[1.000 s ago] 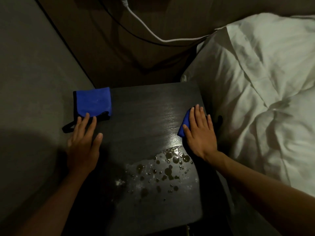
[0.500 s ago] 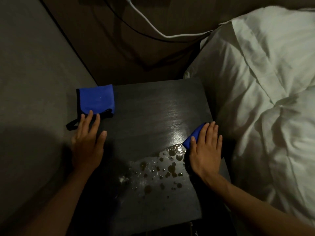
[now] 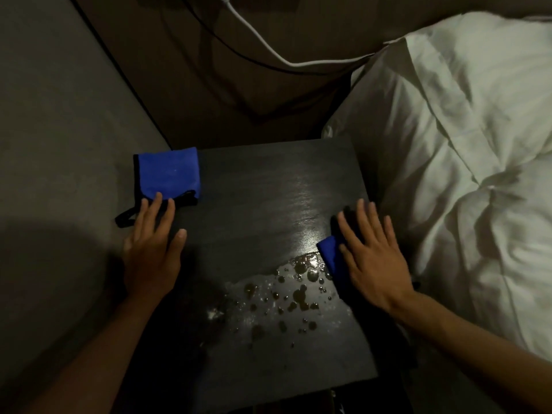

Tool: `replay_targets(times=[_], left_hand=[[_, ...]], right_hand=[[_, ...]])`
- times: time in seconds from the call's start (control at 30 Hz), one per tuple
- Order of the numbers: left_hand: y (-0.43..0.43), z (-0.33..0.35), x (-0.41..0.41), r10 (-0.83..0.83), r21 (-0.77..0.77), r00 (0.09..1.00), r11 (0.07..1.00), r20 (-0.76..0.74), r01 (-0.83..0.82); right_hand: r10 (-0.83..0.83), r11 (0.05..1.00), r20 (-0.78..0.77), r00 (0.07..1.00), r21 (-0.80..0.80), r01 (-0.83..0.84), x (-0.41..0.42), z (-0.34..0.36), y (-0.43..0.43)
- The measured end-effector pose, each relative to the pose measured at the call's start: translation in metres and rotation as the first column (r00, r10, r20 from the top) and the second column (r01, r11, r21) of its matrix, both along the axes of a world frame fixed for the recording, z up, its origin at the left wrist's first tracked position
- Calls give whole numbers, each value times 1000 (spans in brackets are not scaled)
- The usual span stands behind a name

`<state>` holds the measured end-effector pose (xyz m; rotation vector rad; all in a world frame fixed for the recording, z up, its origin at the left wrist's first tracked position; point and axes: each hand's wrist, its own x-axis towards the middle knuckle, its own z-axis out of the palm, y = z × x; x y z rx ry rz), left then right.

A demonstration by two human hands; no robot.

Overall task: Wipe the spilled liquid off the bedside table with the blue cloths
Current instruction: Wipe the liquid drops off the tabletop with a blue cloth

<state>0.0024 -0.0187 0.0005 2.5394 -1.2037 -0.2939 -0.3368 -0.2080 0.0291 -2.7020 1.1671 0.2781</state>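
A person leans over a dark bedside surface (image 3: 268, 186) in a dim room, both hands flat on its top; the left hand (image 3: 152, 252) lies near the left edge, its fingers (image 3: 156, 206) straight and relaxed, gripping nothing, the tips of two of them touching the near hem of a folded blue cloth (image 3: 167, 173) that sits at the far left corner; a black strap (image 3: 125, 218) trails from that cloth over the edge, just beside the hand. The right hand (image 3: 373, 258) presses down on a second blue cloth (image 3: 328, 251) at the right edge of the surface, fingers (image 3: 365, 218) spread and straight, not curled round it; only a blue corner of this cloth shows by the thumb, the rest hidden under the palm. The spilled liquid (image 3: 286, 291) lies as brown drops and small pools across the near middle of the surface, its nearest drops touching or just beside the second cloth; a wet sheen shows beyond the spill. A white pillow (image 3: 463, 130) and rumpled bedding fill the right side; a white cable (image 3: 263, 46) and a thin black cable (image 3: 209, 40) hang along the wall behind.
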Motion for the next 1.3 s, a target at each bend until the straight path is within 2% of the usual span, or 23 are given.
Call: replay_targets(times=[0.07, 0.13, 0.27, 0.4, 0.73, 0.9, 1.3], left_hand=[[0, 0, 0, 10, 9, 1000, 1000, -1, -10], [-1, 0, -1, 22, 15, 1000, 1000, -1, -22], [-1, 2, -1, 19, 40, 1000, 999, 0, -19], [-2, 3, -3, 38, 54, 999, 998, -11, -37], [-1, 6, -1, 59, 70, 997, 996, -59, -55], [-2, 7, -1, 67, 68, 996, 996, -55, -63], [-1, 6, 4, 24, 101, 997, 995, -74, -17]], right_hand=[[198, 980, -45, 979, 8, -198, -13, -14, -8], [222, 975, -59, 973, 0, -222, -16, -23, -7], [-22, 999, -17, 1000, -49, 21, -3, -34, 17], [-255, 964, 42, 966, -63, 257, 17, -37, 43], [-495, 856, 126, 860, -98, 507, 52, -43, 74], [-457, 877, 127, 880, -102, 470, 60, -43, 84], [-224, 966, 119, 967, -105, 237, 115, -38, 135]])
